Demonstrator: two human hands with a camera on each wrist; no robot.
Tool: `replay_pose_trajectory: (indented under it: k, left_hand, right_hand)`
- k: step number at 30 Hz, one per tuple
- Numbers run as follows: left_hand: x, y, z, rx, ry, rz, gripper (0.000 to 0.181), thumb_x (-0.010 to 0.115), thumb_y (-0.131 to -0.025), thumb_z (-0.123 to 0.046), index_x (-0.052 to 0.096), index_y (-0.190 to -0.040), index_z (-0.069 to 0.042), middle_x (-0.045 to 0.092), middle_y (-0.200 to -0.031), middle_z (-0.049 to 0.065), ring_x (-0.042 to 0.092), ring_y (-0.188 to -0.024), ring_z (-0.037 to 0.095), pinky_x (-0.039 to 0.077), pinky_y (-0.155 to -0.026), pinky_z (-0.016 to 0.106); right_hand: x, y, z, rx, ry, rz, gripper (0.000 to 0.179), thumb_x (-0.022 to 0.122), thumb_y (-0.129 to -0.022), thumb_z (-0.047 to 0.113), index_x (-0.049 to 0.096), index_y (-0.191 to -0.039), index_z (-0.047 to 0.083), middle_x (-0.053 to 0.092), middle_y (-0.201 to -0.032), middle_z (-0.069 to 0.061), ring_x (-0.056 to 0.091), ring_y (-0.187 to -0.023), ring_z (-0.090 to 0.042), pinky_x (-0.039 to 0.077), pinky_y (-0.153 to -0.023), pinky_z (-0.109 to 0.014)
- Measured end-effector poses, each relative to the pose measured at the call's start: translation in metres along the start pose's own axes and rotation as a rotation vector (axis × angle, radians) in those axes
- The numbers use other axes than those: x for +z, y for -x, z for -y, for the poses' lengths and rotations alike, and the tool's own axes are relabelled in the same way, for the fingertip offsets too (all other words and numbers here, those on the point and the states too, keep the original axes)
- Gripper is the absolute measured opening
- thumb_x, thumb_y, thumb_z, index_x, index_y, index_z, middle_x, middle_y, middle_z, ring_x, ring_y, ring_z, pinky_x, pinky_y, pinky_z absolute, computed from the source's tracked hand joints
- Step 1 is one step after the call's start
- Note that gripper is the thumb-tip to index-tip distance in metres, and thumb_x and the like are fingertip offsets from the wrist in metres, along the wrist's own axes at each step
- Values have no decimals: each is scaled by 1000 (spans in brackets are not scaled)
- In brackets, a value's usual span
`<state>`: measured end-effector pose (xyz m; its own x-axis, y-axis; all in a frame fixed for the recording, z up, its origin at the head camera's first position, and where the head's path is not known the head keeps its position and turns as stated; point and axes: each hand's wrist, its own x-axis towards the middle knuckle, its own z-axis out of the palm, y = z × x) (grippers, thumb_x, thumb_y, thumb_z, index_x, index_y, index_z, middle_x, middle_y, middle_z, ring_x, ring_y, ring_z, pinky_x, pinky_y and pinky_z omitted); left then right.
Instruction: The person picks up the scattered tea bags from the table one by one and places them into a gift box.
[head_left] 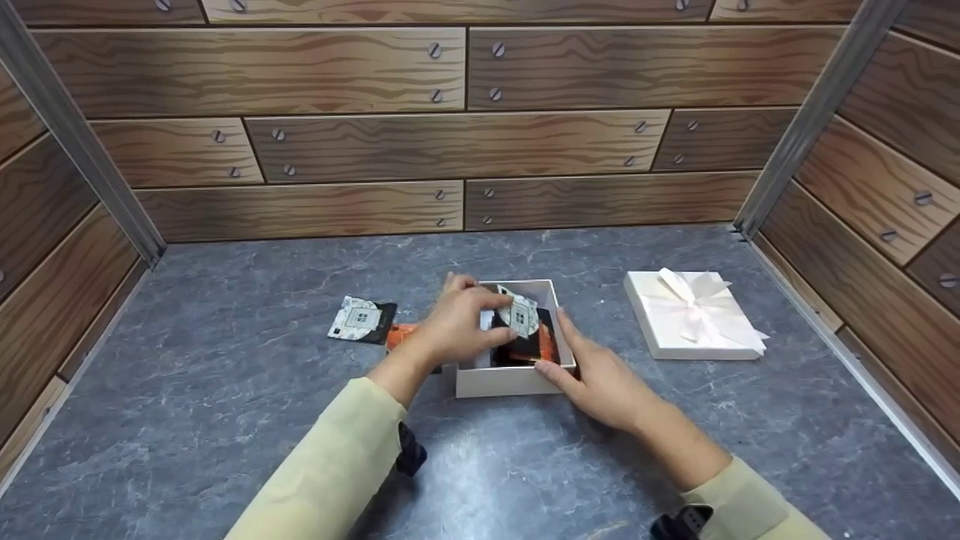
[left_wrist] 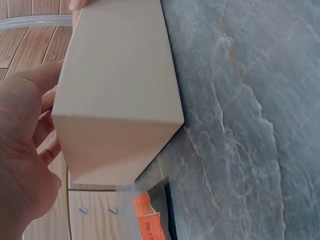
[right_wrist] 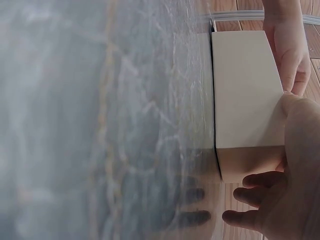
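An open white box [head_left: 496,384] stands on the table and holds several flat packets, among them a black-and-orange packet [head_left: 545,346]. My left hand [head_left: 459,319] reaches over its left wall and pinches a pale patterned packet [head_left: 523,318] between thumb and fingers, inside the opening. At the front right corner my right hand [head_left: 600,379] steadies the box, thumb at the front rim and fingers along the right wall. Those fingers look fairly straight and spread in the right wrist view. In the left wrist view, the box [left_wrist: 117,65] hides the left fingertips.
Left of the box lie a pale-and-black packet [head_left: 362,320] and an orange packet [head_left: 400,334], the latter partly behind the left forearm. A white lid with a ribbon bow [head_left: 697,315] sits at the right. Wood-patterned walls [head_left: 450,146] enclose the grey marbled table [head_left: 225,420].
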<state>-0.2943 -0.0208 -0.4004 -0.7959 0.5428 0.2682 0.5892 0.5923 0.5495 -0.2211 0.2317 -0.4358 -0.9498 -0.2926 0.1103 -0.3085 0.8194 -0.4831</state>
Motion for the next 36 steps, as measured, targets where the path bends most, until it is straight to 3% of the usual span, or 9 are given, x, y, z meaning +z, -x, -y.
replay_pose_trajectory:
  k: [3, 4, 17, 19, 23, 27, 31, 36]
  left_hand:
    - [3, 0, 2, -6, -45, 22, 47, 81, -94, -31, 74, -135, -10, 74, -129, 9, 48, -132, 34, 4, -128, 61]
    - [3, 1, 2, -12, -52, 30, 46, 80, -94, -32, 74, -135, -11, 74, -128, 9, 48, -133, 34, 2, -128, 62]
    - [-2, 6, 2, -28, -130, 131, 51, 70, -101, -44, 67, -146, -20, 67, -143, 0, 36, -152, 35, -2, -123, 72]
    - [-7, 8, 3, -20, -102, 92, 50, 69, -102, -42, 66, -146, -18, 66, -145, 2, 40, -150, 35, 1, -124, 71]
    - [-24, 16, 14, -9, 37, -89, 45, 73, -101, -29, 68, -141, -10, 67, -141, 10, 55, -138, 33, 28, -124, 57]
    - [-51, 32, 40, -18, 203, -280, 40, 75, -98, -16, 69, -134, -1, 73, -124, 16, 68, -115, 30, 54, -104, 45]
    - [-78, 53, 73, -84, 268, -391, 37, 77, -96, -8, 71, -130, 3, 75, -107, 17, 71, -94, 29, 59, -87, 36]
    - [-94, 79, 118, -199, 268, -428, 35, 77, -93, -2, 72, -126, 6, 76, -104, 20, 70, -93, 30, 55, -83, 27]
  right_hand:
    - [0, 0, 0, 8, -3, 5, 95, 52, -105, 65, 13, -170, 8, 40, -161, -30, 45, -144, -48, 36, -119, -62]
    - [0, 0, 0, 7, -3, 5, 95, 52, -105, 65, 13, -171, 8, 41, -161, -30, 45, -144, -48, 36, -119, -62]
    - [0, 0, 1, -24, 8, -26, 91, 54, -106, 60, 18, -169, 5, 47, -155, -33, 51, -140, -48, 41, -115, -62]
    - [0, 1, 1, -24, 11, -27, 90, 54, -107, 59, 18, -169, 5, 48, -155, -33, 51, -140, -48, 41, -115, -62]
    - [0, 1, 1, -18, 10, -27, 90, 54, -106, 59, 18, -170, 5, 45, -158, -31, 48, -142, -48, 38, -117, -62]
    - [0, 1, 1, -17, 8, -29, 91, 54, -106, 59, 18, -170, 5, 44, -158, -31, 47, -143, -48, 37, -118, -61]
    - [1, 0, 2, -20, 7, -27, 92, 54, -106, 60, 17, -170, 6, 44, -158, -31, 48, -142, -48, 38, -118, -61]
    - [1, 0, 1, -30, 5, -31, 92, 54, -106, 59, 17, -169, 4, 43, -159, -31, 47, -142, -49, 37, -118, -61]
